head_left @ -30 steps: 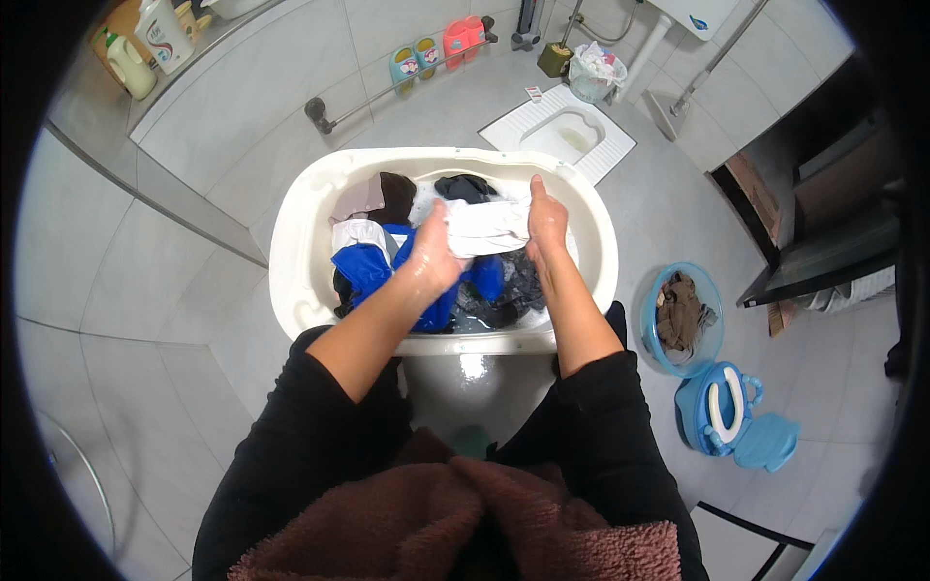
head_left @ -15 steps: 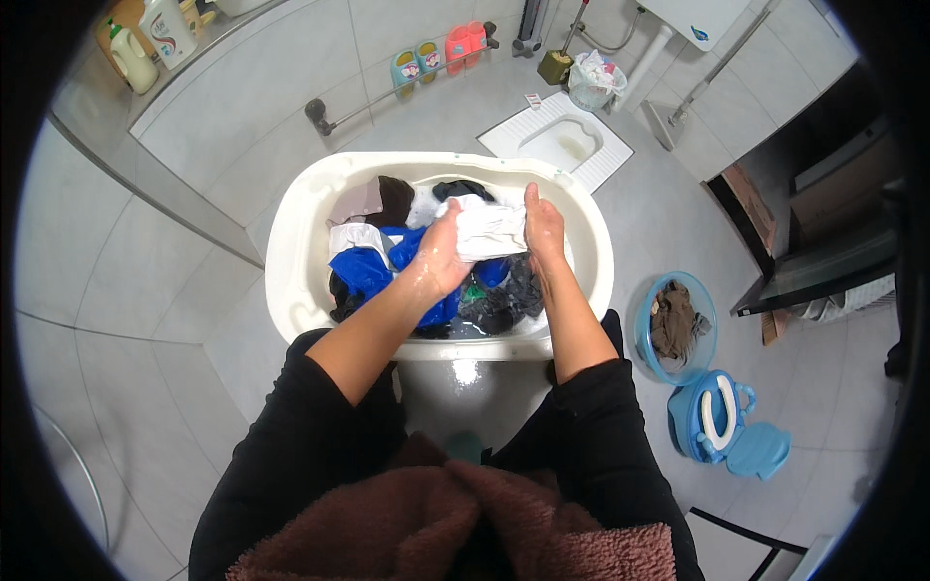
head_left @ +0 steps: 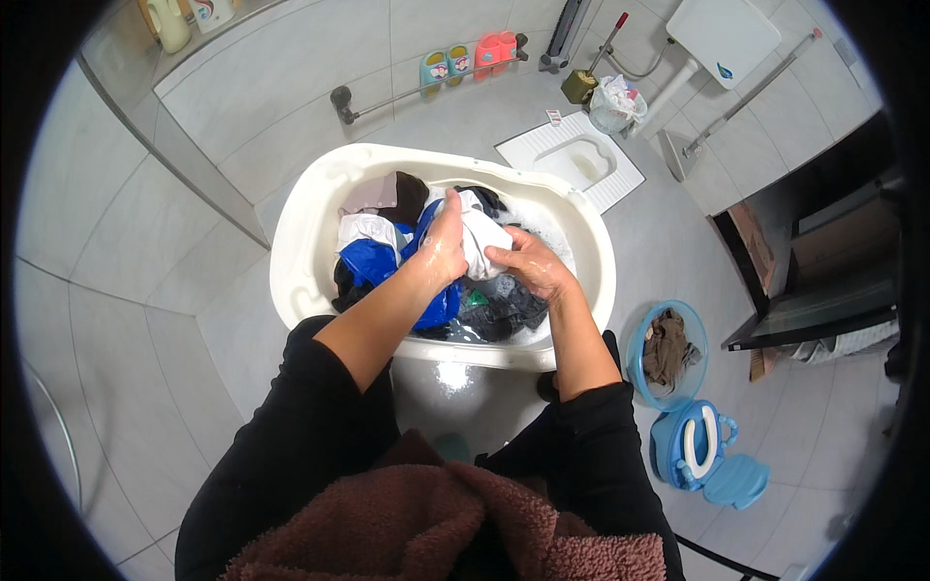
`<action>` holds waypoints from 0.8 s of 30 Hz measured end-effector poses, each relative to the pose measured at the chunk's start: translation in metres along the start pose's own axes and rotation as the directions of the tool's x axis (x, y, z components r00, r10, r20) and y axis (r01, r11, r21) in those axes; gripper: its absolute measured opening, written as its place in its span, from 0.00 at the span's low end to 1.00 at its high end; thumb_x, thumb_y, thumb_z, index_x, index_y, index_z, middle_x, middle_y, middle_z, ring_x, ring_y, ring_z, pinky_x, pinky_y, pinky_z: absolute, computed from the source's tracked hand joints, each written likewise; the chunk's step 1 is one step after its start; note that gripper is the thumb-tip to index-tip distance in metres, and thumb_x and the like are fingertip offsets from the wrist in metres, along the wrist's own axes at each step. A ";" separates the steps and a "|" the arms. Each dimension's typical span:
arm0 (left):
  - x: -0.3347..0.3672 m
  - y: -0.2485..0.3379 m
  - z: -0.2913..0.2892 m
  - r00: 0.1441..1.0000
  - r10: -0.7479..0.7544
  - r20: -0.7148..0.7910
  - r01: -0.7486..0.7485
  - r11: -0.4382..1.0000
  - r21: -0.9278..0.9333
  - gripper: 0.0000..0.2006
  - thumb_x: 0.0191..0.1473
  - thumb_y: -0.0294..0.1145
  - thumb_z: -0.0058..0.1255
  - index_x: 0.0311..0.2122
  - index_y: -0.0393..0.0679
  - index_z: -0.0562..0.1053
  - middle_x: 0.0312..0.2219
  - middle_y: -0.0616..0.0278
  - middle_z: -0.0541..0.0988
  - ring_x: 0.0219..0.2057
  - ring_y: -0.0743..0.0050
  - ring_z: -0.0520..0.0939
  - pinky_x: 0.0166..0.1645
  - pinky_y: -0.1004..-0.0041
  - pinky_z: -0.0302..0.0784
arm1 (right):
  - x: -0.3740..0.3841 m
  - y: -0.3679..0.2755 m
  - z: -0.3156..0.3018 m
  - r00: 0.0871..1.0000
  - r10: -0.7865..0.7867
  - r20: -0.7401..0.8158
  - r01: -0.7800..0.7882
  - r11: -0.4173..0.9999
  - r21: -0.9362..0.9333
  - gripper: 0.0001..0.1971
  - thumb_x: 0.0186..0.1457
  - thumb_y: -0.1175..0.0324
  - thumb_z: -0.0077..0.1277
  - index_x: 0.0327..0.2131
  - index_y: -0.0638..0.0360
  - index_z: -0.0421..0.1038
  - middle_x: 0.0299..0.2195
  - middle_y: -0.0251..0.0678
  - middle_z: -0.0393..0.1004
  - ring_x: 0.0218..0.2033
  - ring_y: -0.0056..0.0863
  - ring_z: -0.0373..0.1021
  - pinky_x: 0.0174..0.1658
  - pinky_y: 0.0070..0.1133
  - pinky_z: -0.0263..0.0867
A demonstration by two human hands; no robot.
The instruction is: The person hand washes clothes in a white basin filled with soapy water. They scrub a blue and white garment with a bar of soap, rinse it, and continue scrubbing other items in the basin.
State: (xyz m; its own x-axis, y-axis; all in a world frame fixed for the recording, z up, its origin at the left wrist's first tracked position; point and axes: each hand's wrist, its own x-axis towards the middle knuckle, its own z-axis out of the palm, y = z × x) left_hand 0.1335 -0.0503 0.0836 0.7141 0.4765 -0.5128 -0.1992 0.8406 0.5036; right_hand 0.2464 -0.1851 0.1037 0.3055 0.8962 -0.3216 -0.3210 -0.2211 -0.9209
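Over a white plastic tub full of wet laundry, I hold a wet white cloth between both hands. My left hand grips its left side, thumb upward. At its lower right corner, the fingers and thumb of my right hand close on the fabric. Under and left of my hands lie blue fabric and another white piece. Dark brown cloth is at the far left of the tub. Dark grey clothing soaks at the near right, beside sudsy water.
Right of the tub stand a clear blue basin holding brown clothes and a blue child's potty. Behind it are a squat toilet, a lined waste bin and a wall rail with slippers.
The white cloth has turned from lying broad and level to hanging bunched and slanted. My right hand has shifted lower and turned inward, thumb now on the cloth. The view has shifted slightly.
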 end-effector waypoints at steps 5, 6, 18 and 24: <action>0.010 -0.027 -0.014 0.994 0.023 0.106 -0.017 0.998 -0.058 0.21 0.68 0.50 0.36 0.48 0.42 0.71 0.45 0.58 0.78 0.45 0.64 0.80 0.50 0.62 0.77 | -0.004 -0.009 -0.011 0.953 -0.132 -0.271 0.176 0.973 0.148 0.14 0.58 0.69 0.59 0.46 0.62 0.72 0.39 0.36 0.78 0.38 0.23 0.75 0.40 0.21 0.72; 0.009 -0.039 -0.020 0.997 -0.077 0.015 0.079 0.988 -0.132 0.15 0.67 0.43 0.42 0.49 0.44 0.71 0.43 0.62 0.78 0.40 0.73 0.79 0.41 0.71 0.77 | -0.004 -0.013 -0.016 0.950 -0.150 -0.275 0.200 0.966 0.165 0.14 0.58 0.68 0.58 0.46 0.60 0.70 0.40 0.38 0.79 0.38 0.23 0.75 0.40 0.21 0.72; -0.001 -0.103 -0.038 0.931 -0.345 0.122 0.366 0.883 -0.295 0.44 0.59 0.74 0.20 0.60 0.42 0.62 0.54 0.48 0.72 0.55 0.51 0.73 0.62 0.56 0.67 | -0.037 -0.036 0.042 0.867 -0.341 -0.363 0.282 0.937 -0.208 0.11 0.65 0.57 0.50 0.35 0.53 0.67 0.24 0.31 0.72 0.21 0.21 0.70 0.27 0.21 0.68; 0.000 -0.080 -0.029 0.809 0.092 0.581 0.145 0.926 -0.349 0.26 0.64 0.57 0.33 0.47 0.44 0.72 0.39 0.60 0.78 0.41 0.62 0.78 0.48 0.65 0.74 | -0.037 0.003 0.086 0.795 -0.606 -0.044 0.287 0.439 -0.851 0.16 0.60 0.52 0.52 0.36 0.56 0.69 0.29 0.51 0.76 0.35 0.52 0.74 0.41 0.38 0.69</action>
State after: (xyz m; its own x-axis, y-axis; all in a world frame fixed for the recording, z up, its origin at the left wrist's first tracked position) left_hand 0.1298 -0.1098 0.0233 0.9491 0.3129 0.0355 -0.3147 0.9374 0.1492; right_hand 0.1569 -0.1859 0.1315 0.4769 0.8289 0.2924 0.7100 -0.1673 -0.6840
